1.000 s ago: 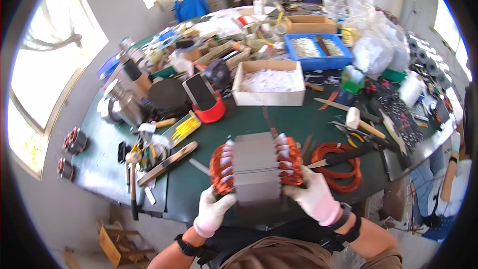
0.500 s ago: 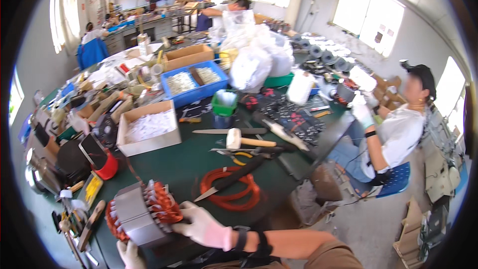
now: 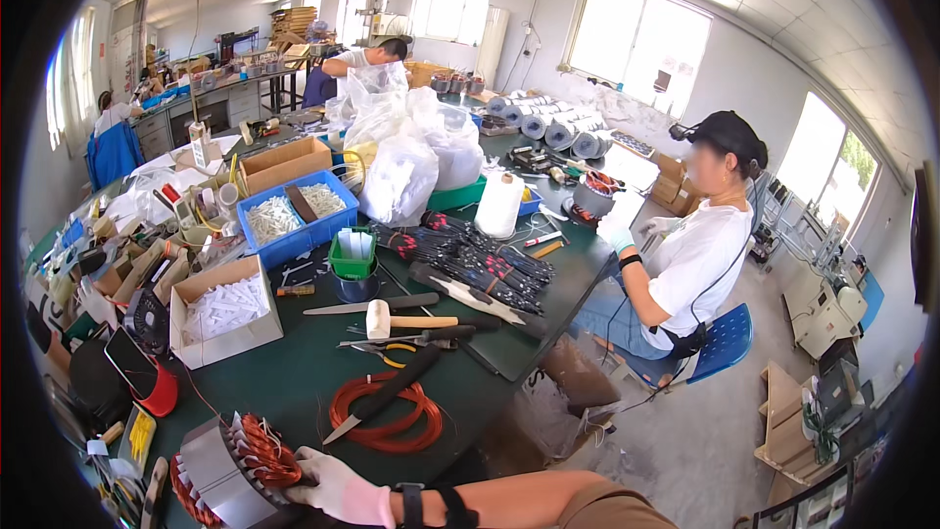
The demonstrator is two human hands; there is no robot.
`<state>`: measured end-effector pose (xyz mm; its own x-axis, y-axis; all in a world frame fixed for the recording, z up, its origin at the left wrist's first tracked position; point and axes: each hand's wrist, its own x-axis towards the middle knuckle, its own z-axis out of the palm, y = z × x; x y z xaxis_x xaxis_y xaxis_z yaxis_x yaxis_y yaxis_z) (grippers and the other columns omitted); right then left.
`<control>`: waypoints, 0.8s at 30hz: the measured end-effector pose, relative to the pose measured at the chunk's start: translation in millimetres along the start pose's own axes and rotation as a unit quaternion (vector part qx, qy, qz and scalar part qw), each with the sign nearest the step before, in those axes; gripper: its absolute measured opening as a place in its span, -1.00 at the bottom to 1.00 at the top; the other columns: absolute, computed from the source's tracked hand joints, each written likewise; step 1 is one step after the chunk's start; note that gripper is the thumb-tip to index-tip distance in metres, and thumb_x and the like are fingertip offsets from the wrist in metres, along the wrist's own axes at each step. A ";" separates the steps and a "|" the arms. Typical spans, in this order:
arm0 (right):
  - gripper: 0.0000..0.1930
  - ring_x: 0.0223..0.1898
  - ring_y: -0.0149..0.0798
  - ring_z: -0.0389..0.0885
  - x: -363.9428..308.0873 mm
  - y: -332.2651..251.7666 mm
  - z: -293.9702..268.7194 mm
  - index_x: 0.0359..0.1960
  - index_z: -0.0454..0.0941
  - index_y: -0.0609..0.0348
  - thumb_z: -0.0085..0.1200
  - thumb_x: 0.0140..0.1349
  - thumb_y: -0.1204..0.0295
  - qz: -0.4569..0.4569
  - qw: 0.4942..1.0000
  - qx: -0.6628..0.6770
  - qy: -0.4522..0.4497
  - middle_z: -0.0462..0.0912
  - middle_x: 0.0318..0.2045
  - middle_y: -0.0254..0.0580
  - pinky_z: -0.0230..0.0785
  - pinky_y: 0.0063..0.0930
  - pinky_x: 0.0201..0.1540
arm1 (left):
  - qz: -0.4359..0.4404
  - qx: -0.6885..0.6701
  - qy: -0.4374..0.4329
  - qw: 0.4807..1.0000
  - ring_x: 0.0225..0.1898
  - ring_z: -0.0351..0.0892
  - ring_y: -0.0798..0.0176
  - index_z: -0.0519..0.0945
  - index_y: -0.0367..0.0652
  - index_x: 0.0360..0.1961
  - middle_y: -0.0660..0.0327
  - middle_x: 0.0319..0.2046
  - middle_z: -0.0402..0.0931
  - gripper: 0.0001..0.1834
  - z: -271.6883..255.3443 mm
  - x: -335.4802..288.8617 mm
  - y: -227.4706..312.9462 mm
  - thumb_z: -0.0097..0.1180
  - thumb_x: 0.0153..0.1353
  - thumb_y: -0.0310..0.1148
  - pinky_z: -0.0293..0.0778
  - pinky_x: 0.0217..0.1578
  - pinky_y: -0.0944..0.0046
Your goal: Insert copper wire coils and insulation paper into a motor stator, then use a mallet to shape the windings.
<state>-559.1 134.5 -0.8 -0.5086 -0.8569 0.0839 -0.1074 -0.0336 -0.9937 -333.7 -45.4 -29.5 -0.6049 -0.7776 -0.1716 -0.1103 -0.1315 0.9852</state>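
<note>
A motor stator (image 3: 217, 471) with a grey steel core and red-brown copper windings lies on its side at the near left of the green table. My right hand (image 3: 343, 490), in a whitish glove, grips its right end beside the windings, the fingertips partly hidden against it. My left hand is out of sight. Right of the stator lies a coil of red-brown wire (image 3: 427, 428), with a dark-handled knife (image 3: 397, 389) across it. Beyond these are a white-headed mallet (image 3: 378, 319), yellow-handled pliers (image 3: 396, 355) and a long flat blade (image 3: 364, 305).
A carton of white strips (image 3: 223, 357), a blue crate (image 3: 299, 247) and a green cup (image 3: 351, 264) stand beyond. A phone on a red stand (image 3: 157, 394) is at the left. Dark sleeved leads (image 3: 475, 260) lie farther right. A co-worker (image 3: 700, 255) sits at the right, handling another stator (image 3: 593, 198).
The view has swung right and up, so the table and stator sit farther left and lower. My left hand has gone out of view. My right hand stays at the stator.
</note>
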 end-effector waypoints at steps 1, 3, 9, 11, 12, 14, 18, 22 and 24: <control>-0.72 -0.05 -0.16 0.48 3.0 -2.7 2.7 -0.03 0.70 0.24 0.26 0.24 0.42 0.032 0.995 0.095 -0.005 0.45 -0.13 -0.12 0.34 -0.39 0.07 | -0.002 -0.011 -0.011 1.000 0.08 0.45 0.24 0.49 -0.32 0.18 0.15 0.09 0.52 -0.66 -0.8 1.9 3.2 -0.01 0.46 -0.40 0.34 0.14 0.21; -0.71 -0.02 -0.13 0.50 2.3 -9.2 -7.2 -0.03 0.68 0.26 0.26 0.24 0.42 0.064 0.993 0.089 -0.031 0.46 -0.12 -0.10 0.34 -0.39 0.10 | 0.007 0.015 -0.016 1.000 0.08 0.45 0.24 0.48 -0.33 0.19 0.14 0.10 0.52 -0.65 1.2 0.3 9.9 0.00 0.46 -0.40 0.35 0.14 0.20; -0.66 0.01 -0.02 0.49 3.3 -10.7 1.3 0.06 0.68 0.17 0.24 0.24 0.43 0.042 0.999 -0.011 -0.012 0.49 -0.04 -0.03 0.33 -0.31 0.17 | 0.024 0.041 -0.035 0.998 0.10 0.46 0.21 0.48 -0.35 0.22 0.14 0.12 0.52 -0.61 3.0 -0.8 18.8 0.03 0.44 -0.40 0.35 0.16 0.18; -0.67 -0.01 -0.03 0.50 4.6 -3.3 -6.5 0.04 0.68 0.16 0.23 0.25 0.39 0.035 0.998 -0.039 -0.022 0.48 -0.08 -0.04 0.34 -0.29 0.12 | 0.017 0.040 -0.029 0.999 0.10 0.46 0.21 0.48 -0.36 0.22 0.13 0.13 0.52 -0.61 5.3 -1.6 23.7 0.04 0.44 -0.40 0.35 0.16 0.17; -0.67 -0.04 -0.05 0.50 5.2 2.0 -12.4 0.03 0.68 0.16 0.22 0.26 0.35 0.028 0.997 -0.066 -0.031 0.47 -0.11 -0.04 0.36 -0.27 0.08 | 0.021 0.034 -0.035 0.999 0.10 0.46 0.21 0.49 -0.36 0.21 0.14 0.12 0.53 -0.61 7.4 -3.5 28.2 0.05 0.44 -0.40 0.35 0.15 0.18; -0.67 -0.07 -0.06 0.50 4.4 1.5 -13.7 0.02 0.68 0.16 0.20 0.27 0.31 0.021 0.995 -0.094 -0.039 0.46 -0.14 -0.05 0.38 -0.26 0.04 | 0.025 0.027 -0.042 0.998 0.09 0.47 0.22 0.49 -0.36 0.21 0.14 0.12 0.53 -0.61 9.6 -5.0 29.7 0.05 0.43 -0.40 0.36 0.14 0.19; -0.66 -0.09 -0.09 0.54 5.2 -18.3 -11.2 0.00 0.68 0.19 0.20 0.25 0.29 0.027 0.997 -0.065 -0.028 0.51 -0.17 -0.02 0.39 -0.25 0.01 | 0.036 0.023 -0.066 0.997 0.01 0.48 0.27 0.49 -0.36 0.21 0.18 0.04 0.55 -0.59 3.4 2.3 23.7 0.07 0.42 -0.39 0.39 0.07 0.25; -0.68 -0.13 -0.22 0.61 5.9 -20.9 -18.1 0.03 0.66 0.26 0.25 0.24 0.46 0.105 0.993 -0.013 -0.060 0.69 -0.17 -0.12 0.40 -0.36 0.02 | 0.038 0.023 -0.046 0.998 -0.07 0.48 0.30 0.49 -0.37 0.21 0.21 0.00 0.55 -0.58 15.5 -6.8 37.4 0.07 0.39 -0.40 0.41 -0.01 0.26; -0.67 -0.20 -0.39 0.57 4.2 -42.4 -10.1 0.04 0.66 0.28 0.26 0.24 0.50 0.164 0.981 0.095 -0.050 0.72 -0.20 -0.28 0.40 -0.48 -0.02 | 0.036 0.015 -0.057 0.998 -0.06 0.49 0.30 0.50 -0.37 0.20 0.21 0.00 0.56 -0.60 11.6 -2.3 33.3 0.07 0.38 -0.42 0.41 -0.02 0.26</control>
<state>-565.3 137.5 42.5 -0.4028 -0.8832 -0.2403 0.2134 0.1647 -0.9630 -345.1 -40.8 3.6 -0.6972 -0.7095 -0.1022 -0.0864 -0.0583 0.9946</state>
